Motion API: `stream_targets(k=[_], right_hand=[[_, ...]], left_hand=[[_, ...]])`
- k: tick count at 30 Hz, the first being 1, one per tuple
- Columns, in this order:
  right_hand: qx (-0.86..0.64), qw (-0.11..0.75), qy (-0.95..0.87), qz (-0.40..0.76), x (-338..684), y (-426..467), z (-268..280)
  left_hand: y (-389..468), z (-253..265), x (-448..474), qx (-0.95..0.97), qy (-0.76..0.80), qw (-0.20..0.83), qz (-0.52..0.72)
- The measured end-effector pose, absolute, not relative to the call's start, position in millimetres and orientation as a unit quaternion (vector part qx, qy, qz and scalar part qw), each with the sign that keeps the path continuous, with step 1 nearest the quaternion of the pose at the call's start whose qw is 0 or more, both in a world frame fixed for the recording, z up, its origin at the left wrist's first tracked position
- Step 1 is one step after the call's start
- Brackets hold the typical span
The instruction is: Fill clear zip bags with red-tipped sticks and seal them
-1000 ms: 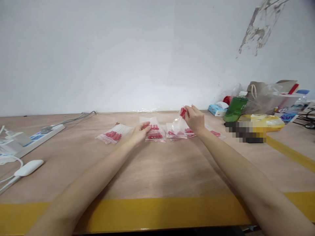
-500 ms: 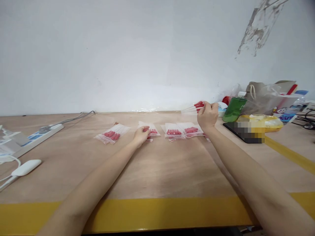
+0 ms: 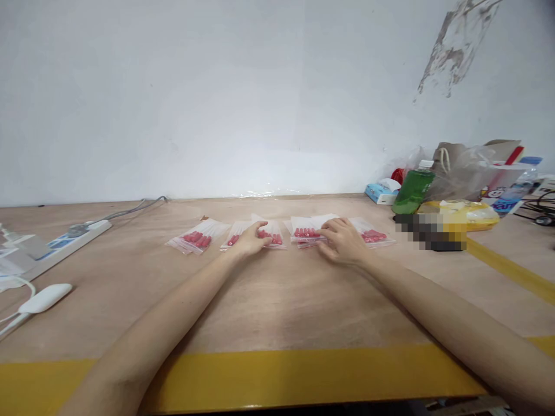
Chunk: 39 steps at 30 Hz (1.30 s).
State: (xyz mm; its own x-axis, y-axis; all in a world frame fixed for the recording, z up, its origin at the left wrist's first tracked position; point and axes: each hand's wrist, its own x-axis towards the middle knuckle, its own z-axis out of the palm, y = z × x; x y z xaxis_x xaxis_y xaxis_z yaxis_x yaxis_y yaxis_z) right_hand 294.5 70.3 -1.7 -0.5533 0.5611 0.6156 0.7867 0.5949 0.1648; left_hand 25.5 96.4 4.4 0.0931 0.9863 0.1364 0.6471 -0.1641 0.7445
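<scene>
Small clear plastic bags with red pieces in them lie in a row across the table. My left hand [image 3: 251,240] rests with thumb and fingers apart between two of them, a bag on its left [image 3: 232,239] and a bag on its right [image 3: 274,237]. My right hand [image 3: 344,240] lies low, fingers spread and bent, at the right side of a stacked pair of bags [image 3: 305,232]. Its palm hides part of what lies beneath. Just right of it is another bag [image 3: 375,236]. Farther left sits a fanned pile of bags [image 3: 197,238].
On the right stand a tissue pack [image 3: 380,193], a green bottle [image 3: 414,188], a dark flat device [image 3: 446,245] and a yellow packet [image 3: 481,216]. A power strip [image 3: 65,245] and a white charger [image 3: 45,299] lie left. The wall closes off the back.
My right hand has come down and left, letting go of the raised bag; a bag now lies to its right. My left hand's fingers have opened, and a bag shows to its left.
</scene>
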Motion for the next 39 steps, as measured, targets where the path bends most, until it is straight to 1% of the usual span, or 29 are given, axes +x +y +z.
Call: stream_targets(k=[4,5,6,9,11,14,17,20,25,28,30,33,39], right_hand=[[-0.390,0.192,-0.879,-0.194,254,80,1],[-0.397,0.171,-0.882,-0.189,249,82,0],[-0.403,0.151,-0.884,-0.182,245,85,-1],[-0.414,0.122,-0.886,-0.170,246,89,-6],[-0.420,0.132,-0.880,-0.177,250,89,-9],[-0.428,0.159,-0.868,-0.195,250,85,-11],[-0.411,0.188,-0.866,-0.214,241,81,-10],[-0.372,0.193,-0.881,-0.219,227,81,-6],[-0.304,0.178,-0.900,-0.258,213,91,-8],[-0.292,0.207,-0.888,-0.290,215,95,-17],[-0.302,0.236,-0.874,-0.299,218,96,-24],[-0.321,0.275,-0.857,-0.296,221,95,-29],[-0.334,0.301,-0.848,-0.280,225,93,-28]], left_hand=[[94,6,23,0.759,0.588,0.009,0.280],[94,5,19,0.776,0.573,-0.030,0.260],[95,4,13,0.797,0.556,-0.047,0.231],[97,-3,-4,0.836,0.535,-0.021,0.124],[96,-8,-12,0.827,0.553,-0.014,0.099],[90,-12,-17,0.813,0.561,-0.052,0.145],[82,-12,-15,0.838,0.499,-0.093,0.201],[81,-13,-11,0.872,0.440,-0.078,0.198],[90,-17,-1,0.887,0.424,-0.043,0.180],[92,-19,3,0.887,0.418,-0.035,0.193],[92,-20,2,0.888,0.403,-0.056,0.213],[91,-20,-3,0.888,0.359,-0.115,0.264],[91,-23,-12,0.890,0.272,-0.201,0.307]])
